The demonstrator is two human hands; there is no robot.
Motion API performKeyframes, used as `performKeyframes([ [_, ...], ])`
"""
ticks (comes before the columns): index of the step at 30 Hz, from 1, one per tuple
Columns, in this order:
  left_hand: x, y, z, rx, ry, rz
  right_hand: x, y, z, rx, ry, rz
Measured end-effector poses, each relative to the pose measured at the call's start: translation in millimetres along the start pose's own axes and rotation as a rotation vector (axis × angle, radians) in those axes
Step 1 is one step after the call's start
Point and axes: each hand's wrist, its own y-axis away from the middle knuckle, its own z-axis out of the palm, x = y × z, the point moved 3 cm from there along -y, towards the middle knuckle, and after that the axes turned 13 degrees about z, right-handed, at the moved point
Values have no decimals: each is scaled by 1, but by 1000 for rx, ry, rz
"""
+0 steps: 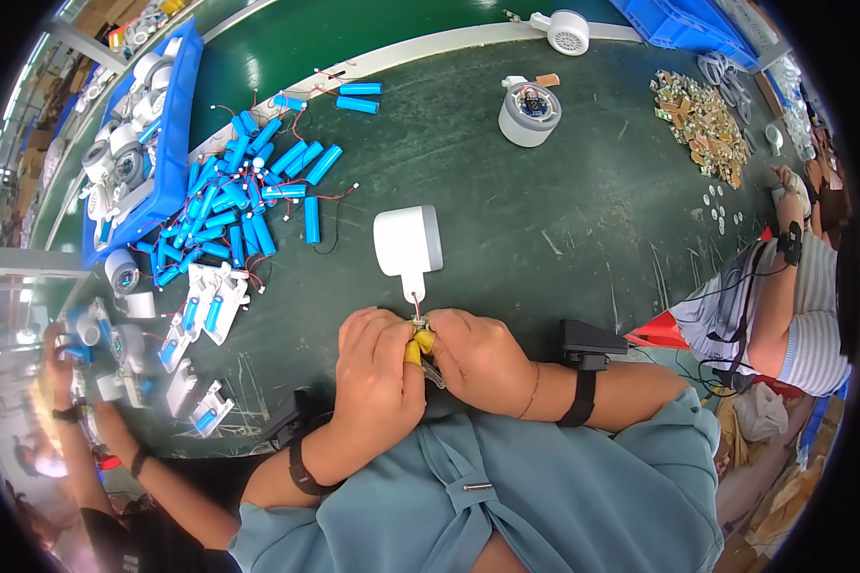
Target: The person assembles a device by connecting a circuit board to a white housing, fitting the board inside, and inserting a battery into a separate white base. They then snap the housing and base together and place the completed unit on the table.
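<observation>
- Both bare hands meet at the near edge of the dark green tabletop (602, 220), just on the near side of a white plastic cylinder with a grey rim (403, 241), which lies on its side with its stem pointing toward them.
- The left hand (377, 363) has its grip pinched on a small green circuit piece (420, 325), at the end of a thin red wire (418, 307) that runs from the stem.
- The right hand (483, 358) has its grip closed on the same piece from the other side; the fingers hide most of it.
- Yellow finger covers (413, 353) show between the hands; a slim grey object (434, 374) pokes out beneath, its kind unclear.
- To the left lies a heap of blue cylindrical cells with red leads (237, 246), beside a blue plastic bin (179, 143) full of white housings (124, 140).
- Nearer on the left are white moulded plastic shells (227, 286), some holding blue cells.
- At the far middle stands an open white round housing with dark circuitry inside (527, 129).
- Far right is a pile of small tan-and-green boards (707, 129), with little white discs (721, 216) on its near side.
</observation>
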Motion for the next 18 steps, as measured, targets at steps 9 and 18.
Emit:
performKeyframes([
  [9, -23, -2, -13, -133, 174, 1, 0, 3, -6, 12, -104, 56],
  [18, -23, -5, -5, -107, 177, -87, 3, 5, -2, 6, -43, 22],
])
